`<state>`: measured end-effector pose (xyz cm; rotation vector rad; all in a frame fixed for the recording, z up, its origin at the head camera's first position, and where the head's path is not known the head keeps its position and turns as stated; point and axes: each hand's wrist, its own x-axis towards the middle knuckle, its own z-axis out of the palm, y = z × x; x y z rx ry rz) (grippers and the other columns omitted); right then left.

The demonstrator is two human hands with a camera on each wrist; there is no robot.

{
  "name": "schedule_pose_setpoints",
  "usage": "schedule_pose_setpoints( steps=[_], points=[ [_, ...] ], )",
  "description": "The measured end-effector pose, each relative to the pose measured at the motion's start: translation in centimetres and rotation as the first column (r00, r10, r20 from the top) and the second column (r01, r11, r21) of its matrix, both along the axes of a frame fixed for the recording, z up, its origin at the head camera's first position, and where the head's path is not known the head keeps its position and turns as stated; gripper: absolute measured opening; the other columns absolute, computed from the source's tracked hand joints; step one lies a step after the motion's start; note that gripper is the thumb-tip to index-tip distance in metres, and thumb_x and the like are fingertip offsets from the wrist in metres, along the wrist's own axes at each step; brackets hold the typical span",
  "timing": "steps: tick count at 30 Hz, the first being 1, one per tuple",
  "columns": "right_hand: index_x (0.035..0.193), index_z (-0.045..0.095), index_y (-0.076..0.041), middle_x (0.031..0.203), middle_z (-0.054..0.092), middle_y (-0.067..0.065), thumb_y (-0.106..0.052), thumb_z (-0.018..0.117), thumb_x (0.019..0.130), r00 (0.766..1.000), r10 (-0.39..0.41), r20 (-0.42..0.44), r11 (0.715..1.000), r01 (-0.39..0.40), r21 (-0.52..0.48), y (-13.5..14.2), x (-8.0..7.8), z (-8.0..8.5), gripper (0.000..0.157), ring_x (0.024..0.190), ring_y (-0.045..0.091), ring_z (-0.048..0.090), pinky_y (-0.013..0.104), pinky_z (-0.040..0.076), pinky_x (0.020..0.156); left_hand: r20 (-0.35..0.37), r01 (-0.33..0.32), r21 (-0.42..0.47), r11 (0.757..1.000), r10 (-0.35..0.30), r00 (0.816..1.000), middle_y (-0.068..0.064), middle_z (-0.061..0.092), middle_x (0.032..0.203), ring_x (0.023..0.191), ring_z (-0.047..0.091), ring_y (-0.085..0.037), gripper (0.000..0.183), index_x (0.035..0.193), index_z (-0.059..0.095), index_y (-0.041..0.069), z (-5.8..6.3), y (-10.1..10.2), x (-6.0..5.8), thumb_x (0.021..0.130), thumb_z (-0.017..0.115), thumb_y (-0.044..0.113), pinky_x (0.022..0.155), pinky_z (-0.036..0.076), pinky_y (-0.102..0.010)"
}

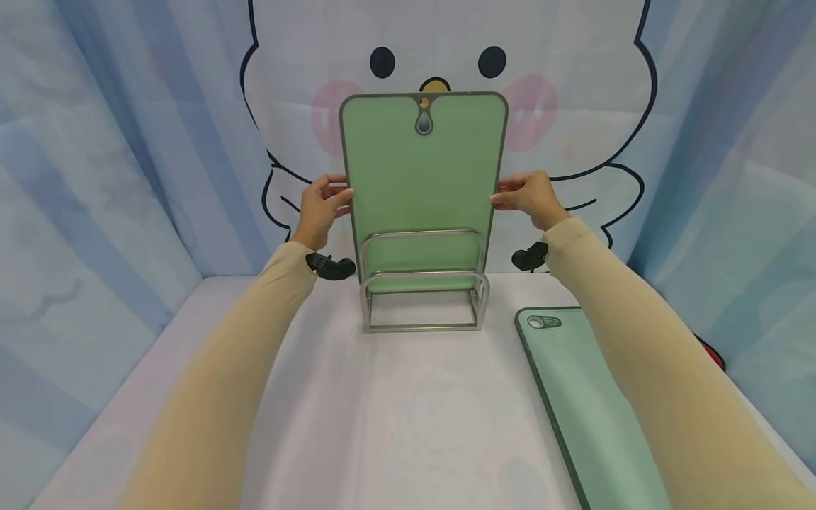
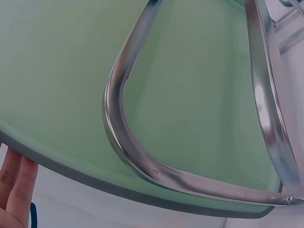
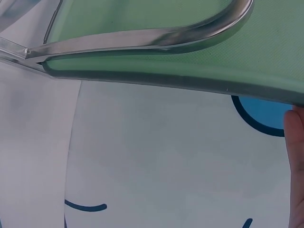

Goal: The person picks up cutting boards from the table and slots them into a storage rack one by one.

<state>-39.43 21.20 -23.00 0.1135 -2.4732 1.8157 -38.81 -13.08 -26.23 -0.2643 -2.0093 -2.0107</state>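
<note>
A green cutting board with a grey rim stands upright in a silver metal rack, its lower part behind the rack's front hoops. Near its top is a teardrop-shaped hole. My left hand pinches the board's left edge, thumb towards me. On the opposite edge, at about the same height, my right hand pinches it too. The left wrist view shows fingers at the grey rim, and the right wrist view shows a finger against the rim.
A second, larger green cutting board lies flat at the right of the white table, partly under my right forearm. Something red peeks out beyond that arm. Pale blue printed curtains enclose the back and sides.
</note>
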Motion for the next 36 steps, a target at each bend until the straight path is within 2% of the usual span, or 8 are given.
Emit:
schedule_pose_setpoints(
  steps=[5, 11, 15, 22, 26, 33, 36],
  points=[
    [0.122, 0.056, 0.009, 0.072, 0.066, -0.012, -0.007, 0.072, 0.080, 1.000, 0.010, 0.005, 1.000, -0.010, 0.005, 0.1, -0.2, -0.1, 0.047, 0.067, 0.005, 0.068, 0.021, 0.057, 0.070, 0.024, 0.008, -0.012, 1.000, -0.008, 1.000, 0.004, 0.059, 0.092, 0.087, 0.061, -0.009, 0.025, 0.116, 0.058, 0.005, 0.0, -0.1, -0.1, 0.091, 0.059, 0.009, 0.092, 0.052, -0.040],
    [0.120, 0.058, 0.009, 0.072, 0.065, -0.012, -0.006, 0.071, 0.082, 1.000, -0.009, -0.014, 1.000, 0.009, 0.022, -0.1, -0.1, -0.5, 0.042, 0.068, 0.005, 0.068, 0.024, 0.057, 0.076, 0.076, 0.019, -0.016, 1.000, -0.018, 0.997, 0.004, 0.058, 0.093, 0.087, 0.060, -0.008, 0.029, 0.121, 0.056, 0.005, -0.1, -0.1, -0.3, 0.092, 0.058, 0.010, 0.096, 0.050, -0.040],
    [0.120, 0.058, 0.009, 0.076, 0.064, -0.012, -0.007, 0.070, 0.082, 0.998, -0.034, -0.048, 0.999, 0.035, 0.025, -0.3, -0.1, -0.8, 0.043, 0.067, 0.002, 0.066, 0.025, 0.056, 0.079, 0.062, 0.025, -0.022, 0.999, -0.023, 0.998, 0.005, 0.058, 0.092, 0.086, 0.060, -0.007, 0.030, 0.122, 0.055, 0.003, 0.0, -0.1, -0.4, 0.093, 0.057, 0.009, 0.096, 0.050, -0.041],
    [0.125, 0.055, 0.008, 0.086, 0.060, -0.004, -0.004, 0.066, 0.085, 0.994, -0.061, -0.095, 0.998, 0.062, 0.008, -0.9, -0.2, -1.4, 0.043, 0.069, 0.000, 0.063, 0.038, 0.052, 0.091, 0.042, 0.010, -0.012, 1.000, -0.009, 0.999, 0.004, 0.059, 0.092, 0.083, 0.060, -0.007, 0.029, 0.121, 0.057, 0.004, -0.1, 0.0, -0.8, 0.092, 0.059, 0.010, 0.095, 0.050, -0.041],
    [0.127, 0.053, 0.009, 0.091, 0.057, 0.000, -0.003, 0.063, 0.087, 0.990, -0.053, -0.133, 0.998, 0.056, 0.020, -1.1, -0.2, -1.9, 0.042, 0.071, -0.001, 0.062, 0.035, 0.053, 0.089, 0.038, -0.007, -0.024, 1.000, 0.007, 0.999, 0.003, 0.058, 0.094, 0.082, 0.059, -0.007, 0.032, 0.124, 0.055, 0.005, -0.4, 0.1, -1.0, 0.092, 0.058, 0.011, 0.094, 0.050, -0.040],
    [0.129, 0.051, 0.007, 0.097, 0.055, 0.003, -0.005, 0.062, 0.089, 0.987, -0.062, -0.151, 0.998, 0.065, 0.010, -1.2, -0.4, -2.3, 0.044, 0.076, -0.001, 0.059, 0.019, 0.056, 0.078, 0.023, -0.025, -0.003, 1.000, 0.025, 0.999, 0.003, 0.058, 0.092, 0.080, 0.059, -0.006, 0.031, 0.122, 0.057, 0.004, -0.6, 0.4, -1.4, 0.092, 0.058, 0.010, 0.088, 0.053, -0.034],
    [0.128, 0.052, 0.008, 0.096, 0.056, 0.002, -0.004, 0.062, 0.089, 0.985, -0.072, -0.160, 0.997, 0.072, -0.004, -1.2, -0.6, -2.5, 0.042, 0.077, -0.001, 0.058, 0.016, 0.055, 0.074, 0.024, -0.035, 0.012, 0.999, 0.035, 0.999, 0.003, 0.058, 0.090, 0.079, 0.059, -0.006, 0.030, 0.121, 0.057, 0.004, -0.6, 0.6, -1.5, 0.092, 0.059, 0.010, 0.084, 0.053, -0.031]
  ],
)
